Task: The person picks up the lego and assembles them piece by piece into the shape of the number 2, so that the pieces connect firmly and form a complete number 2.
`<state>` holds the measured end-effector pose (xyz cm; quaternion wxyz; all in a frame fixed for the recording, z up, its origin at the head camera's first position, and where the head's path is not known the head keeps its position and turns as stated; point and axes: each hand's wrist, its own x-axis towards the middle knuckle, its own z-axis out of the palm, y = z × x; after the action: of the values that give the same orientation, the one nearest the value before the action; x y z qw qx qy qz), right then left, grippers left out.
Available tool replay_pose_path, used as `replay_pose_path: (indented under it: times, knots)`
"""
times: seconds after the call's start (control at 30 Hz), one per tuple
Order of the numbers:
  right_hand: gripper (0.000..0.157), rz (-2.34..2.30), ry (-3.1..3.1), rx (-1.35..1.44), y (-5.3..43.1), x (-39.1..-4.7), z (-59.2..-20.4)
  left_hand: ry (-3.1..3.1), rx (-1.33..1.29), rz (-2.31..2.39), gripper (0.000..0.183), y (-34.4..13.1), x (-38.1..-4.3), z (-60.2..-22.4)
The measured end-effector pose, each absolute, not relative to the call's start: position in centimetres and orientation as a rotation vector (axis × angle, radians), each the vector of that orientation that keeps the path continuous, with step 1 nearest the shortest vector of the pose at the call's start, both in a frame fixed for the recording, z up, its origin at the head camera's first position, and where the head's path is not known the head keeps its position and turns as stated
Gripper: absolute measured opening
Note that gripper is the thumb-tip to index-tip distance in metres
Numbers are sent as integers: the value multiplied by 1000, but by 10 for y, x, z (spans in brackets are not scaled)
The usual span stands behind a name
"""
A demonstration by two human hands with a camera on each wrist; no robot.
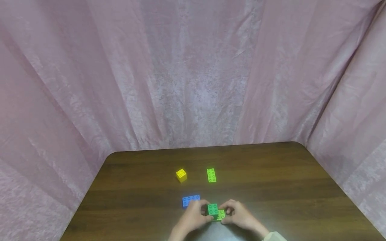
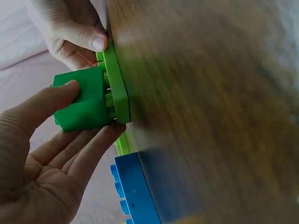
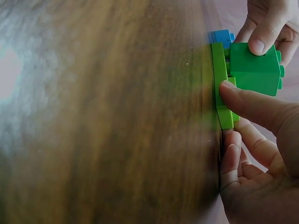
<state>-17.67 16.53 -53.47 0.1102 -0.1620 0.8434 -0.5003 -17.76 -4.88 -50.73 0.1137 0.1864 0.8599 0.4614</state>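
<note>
My left hand [image 1: 193, 216] grips a dark green toy building brick [image 1: 212, 210] between thumb and fingers. Under it lies a flat lime-green building plate [image 3: 219, 79], whose near end my right hand [image 1: 239, 216] pinches. In the left wrist view the brick [image 2: 84, 105] is over one end of the plate [image 2: 117, 86], with studs showing in a narrow gap between them. The other end's studs are uncovered. Just beyond the left hand sits a blue eight-stud brick [image 1: 191, 198], partly hidden by that hand in the head view.
Farther back on the brown wooden table [image 1: 135, 187] stand a yellow brick [image 1: 181, 175] and a second lime-green plate [image 1: 211, 175]. Pink curtains [image 1: 196, 83] hang behind the table and along both sides.
</note>
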Motion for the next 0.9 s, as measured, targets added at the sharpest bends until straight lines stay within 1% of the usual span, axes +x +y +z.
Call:
replay_pose_path:
  times: [0.23,0.9]
  knots:
    - [38,-1471,2484,-472,165,-176,-536,2536,551,1336,27,-50,-178,-508]
    - [37,-1511,2466,-465,165,-176,-536,2495,526,1329,29,-49,-184,-504]
